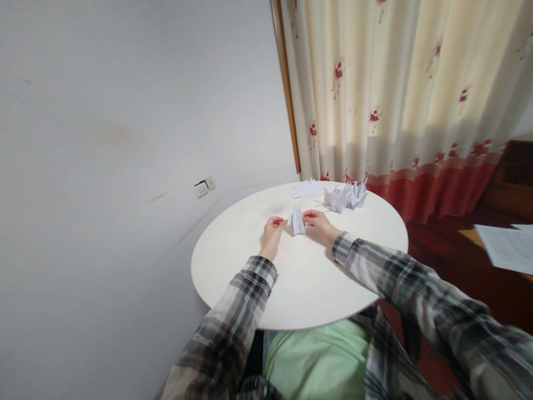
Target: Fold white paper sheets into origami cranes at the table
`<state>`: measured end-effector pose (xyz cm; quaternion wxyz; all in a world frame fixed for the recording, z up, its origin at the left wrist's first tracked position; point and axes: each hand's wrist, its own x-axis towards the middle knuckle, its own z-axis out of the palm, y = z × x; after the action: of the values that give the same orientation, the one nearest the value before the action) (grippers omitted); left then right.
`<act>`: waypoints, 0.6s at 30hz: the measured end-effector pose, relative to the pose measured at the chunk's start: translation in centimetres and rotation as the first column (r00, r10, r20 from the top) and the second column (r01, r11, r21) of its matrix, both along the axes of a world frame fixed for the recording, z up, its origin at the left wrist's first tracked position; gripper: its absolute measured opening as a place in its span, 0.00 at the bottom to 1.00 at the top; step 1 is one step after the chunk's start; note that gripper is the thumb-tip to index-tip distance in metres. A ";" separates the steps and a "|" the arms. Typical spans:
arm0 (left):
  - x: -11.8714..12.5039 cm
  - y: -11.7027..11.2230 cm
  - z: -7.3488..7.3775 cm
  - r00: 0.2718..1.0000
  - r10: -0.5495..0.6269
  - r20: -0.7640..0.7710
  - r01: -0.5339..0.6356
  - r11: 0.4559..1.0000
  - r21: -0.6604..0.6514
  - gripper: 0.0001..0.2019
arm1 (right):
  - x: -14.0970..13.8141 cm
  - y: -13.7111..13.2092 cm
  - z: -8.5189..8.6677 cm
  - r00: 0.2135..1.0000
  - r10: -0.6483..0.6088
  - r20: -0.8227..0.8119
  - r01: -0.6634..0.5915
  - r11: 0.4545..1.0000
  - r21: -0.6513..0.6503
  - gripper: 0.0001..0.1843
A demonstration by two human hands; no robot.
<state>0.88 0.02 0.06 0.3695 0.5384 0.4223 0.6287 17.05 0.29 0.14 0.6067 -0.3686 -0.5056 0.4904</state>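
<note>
A small piece of folded white paper (297, 221), peaked at the top like a half-formed origami figure, stands upright on the white round table (233, 250). My right hand (318, 219) pinches its right edge between thumb and fingers. On the opposite side, my left hand (274, 229) is closed in a pinch at the paper's left edge; the exact contact of these fingertips is too small to make out. Just behind my right hand sit several folded white paper cranes (346, 196), clustered together.
Flat white paper sheets (307, 189) lie at the table's far edge. A wall with a socket (201, 190) runs along the left. Behind the table hangs a flowered curtain (387, 100). Printed sheets (506, 247) rest on a wooden surface to the right.
</note>
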 end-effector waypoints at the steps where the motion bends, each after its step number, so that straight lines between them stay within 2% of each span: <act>1: 0.1 -0.1 0.1 1.000 -0.022 -0.006 0.022 1.000 -0.005 0.12 | 0.0 0.0 0.0 1.000 -0.004 -0.002 0.004 1.000 -0.003 0.10; 5: 0.8 -0.5 0.3 0.987 -0.158 -0.026 0.157 0.987 -0.027 0.15 | -0.1 -0.1 0.2 1.000 0.017 -0.004 -0.017 1.000 -0.022 0.11; 9: 1.3 -0.6 0.2 0.974 -0.217 -0.058 0.217 0.976 -0.011 0.18 | -0.3 -0.6 0.3 0.996 0.089 0.021 -0.088 0.995 -0.036 0.11; 18: 0.8 0.4 -0.4 0.984 -0.152 -0.093 0.152 0.988 0.001 0.15 | -0.2 -0.9 0.3 0.983 0.179 0.035 -0.177 0.983 -0.043 0.09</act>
<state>1.66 0.38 -0.30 0.3943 0.5991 0.3942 0.5747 16.80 -0.66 0.40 0.5429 -0.3435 -0.5383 0.5455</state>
